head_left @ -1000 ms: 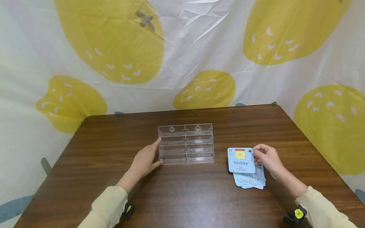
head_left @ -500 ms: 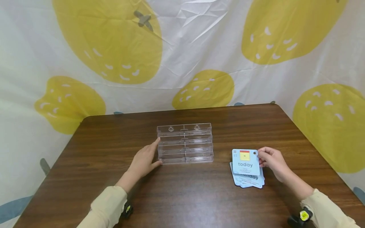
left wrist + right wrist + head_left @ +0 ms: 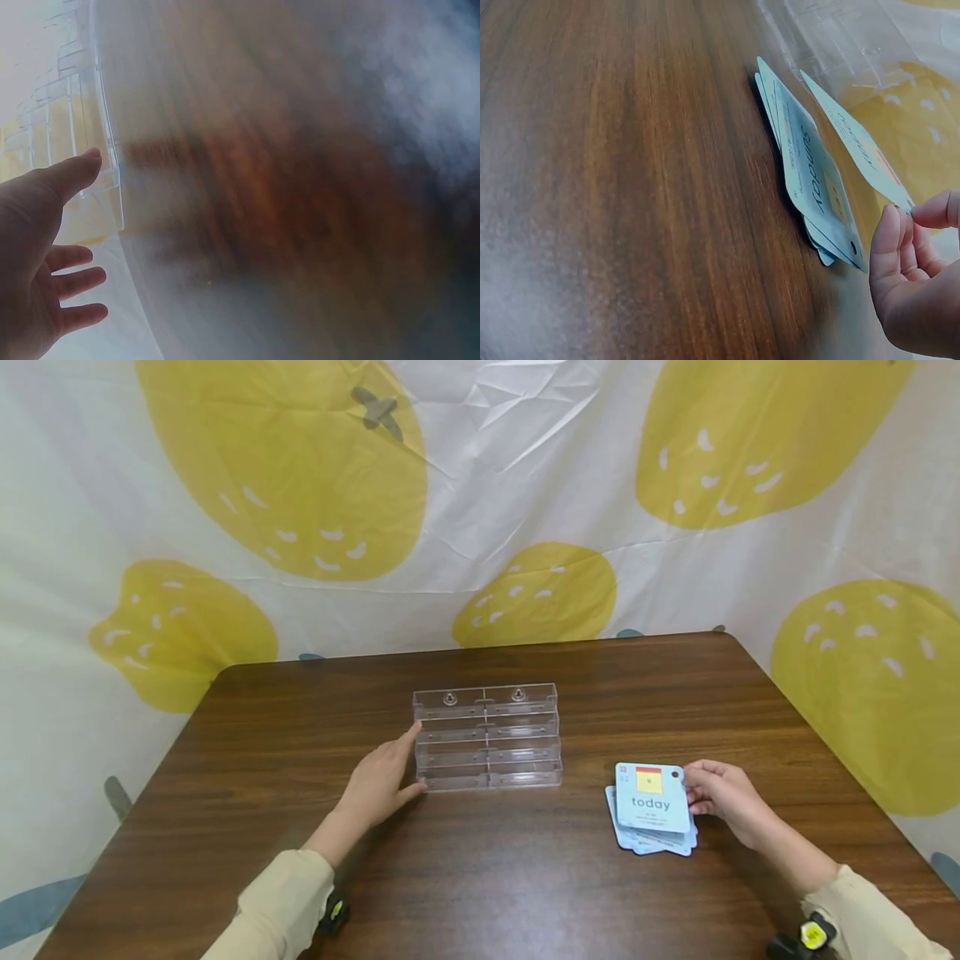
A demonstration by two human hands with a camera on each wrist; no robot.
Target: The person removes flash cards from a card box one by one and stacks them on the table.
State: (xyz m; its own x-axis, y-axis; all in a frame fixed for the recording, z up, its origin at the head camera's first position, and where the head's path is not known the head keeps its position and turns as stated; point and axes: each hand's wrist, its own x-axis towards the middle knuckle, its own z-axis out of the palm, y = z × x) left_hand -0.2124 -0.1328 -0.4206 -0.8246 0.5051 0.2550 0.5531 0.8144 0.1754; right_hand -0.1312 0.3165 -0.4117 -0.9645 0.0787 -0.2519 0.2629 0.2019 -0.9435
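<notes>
A light-blue card printed "today" [image 3: 651,817] is pinched at its right corner between thumb and fingers of my right hand [image 3: 731,797]. In the right wrist view this card [image 3: 855,142] is raised a little above a loose pile of similar cards [image 3: 810,176], the top one reading "Sunday". A clear plastic tiered holder [image 3: 487,739], split into two columns, sits in the middle of the table. My left hand [image 3: 377,781] rests at its left side, fingers straight, with fingertip and thumb touching the edge. The left wrist view shows the thumb against the holder [image 3: 109,150].
A brown wood-grain table [image 3: 510,877] carries everything. Behind it hangs a white cloth [image 3: 330,618] with yellow fruit shapes, meeting the table's far edge. Pale sleeves and dark wrist cameras [image 3: 806,935] are on both forearms.
My right hand has moved right and toward me with the "today" card, which now covers more of the pile, hiding the "Sunday" text in the head view. The left hand stays on the holder.
</notes>
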